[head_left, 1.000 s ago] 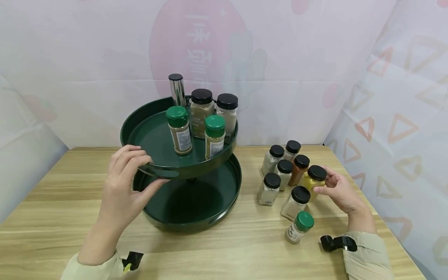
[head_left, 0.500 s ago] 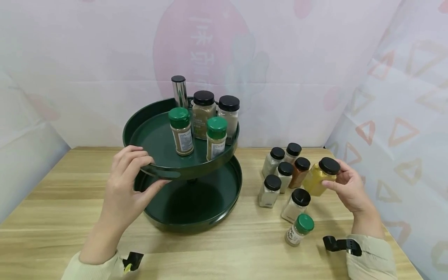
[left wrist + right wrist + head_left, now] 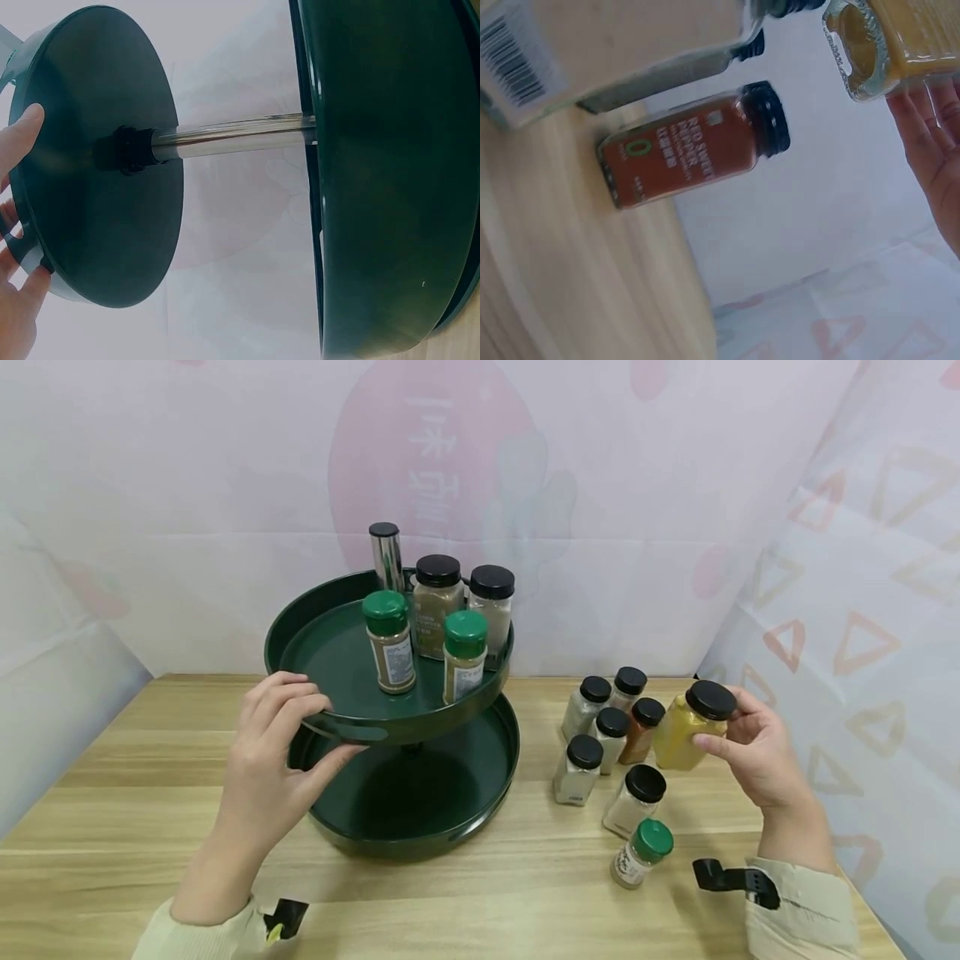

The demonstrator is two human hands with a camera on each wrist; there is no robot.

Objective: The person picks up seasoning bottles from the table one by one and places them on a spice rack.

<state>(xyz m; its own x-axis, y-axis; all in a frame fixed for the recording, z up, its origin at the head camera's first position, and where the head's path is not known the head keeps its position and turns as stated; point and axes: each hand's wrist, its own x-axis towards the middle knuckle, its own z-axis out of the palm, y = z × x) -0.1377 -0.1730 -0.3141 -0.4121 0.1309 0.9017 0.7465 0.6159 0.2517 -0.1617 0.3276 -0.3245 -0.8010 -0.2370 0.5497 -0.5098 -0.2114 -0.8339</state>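
The right hand [image 3: 772,760] holds the yellow jar [image 3: 684,735] clear of the table [image 3: 525,893], its thumb across the near side and its other fingers round the back, a grip that leaves the black lid free; the jar's glass foot shows in the right wrist view, and yellow powder appears to fill most of it. The left hand [image 3: 262,768] pinches the upper tray [image 3: 292,610] at its near left edge, fingers over the rim and thumb beneath, probably to keep it from turning or tipping on the pole [image 3: 232,136] that joins it to the lower tray [image 3: 420,847]. The raised wall of the upper tray likely serves to stop its jars sliding off: two green-capped jars with brown powder, and behind them a brown jar [image 3: 437,618] and a pale jar [image 3: 491,614], both black-lidded. Under the yellow jar's side of the table, the red jar [image 3: 682,150], labelled red sweet pepper, stands upright among paler black-lidded jars, bunched perhaps for easy reach, with a small green-capped jar [image 3: 630,864] nearest the person, its contents hard to make out
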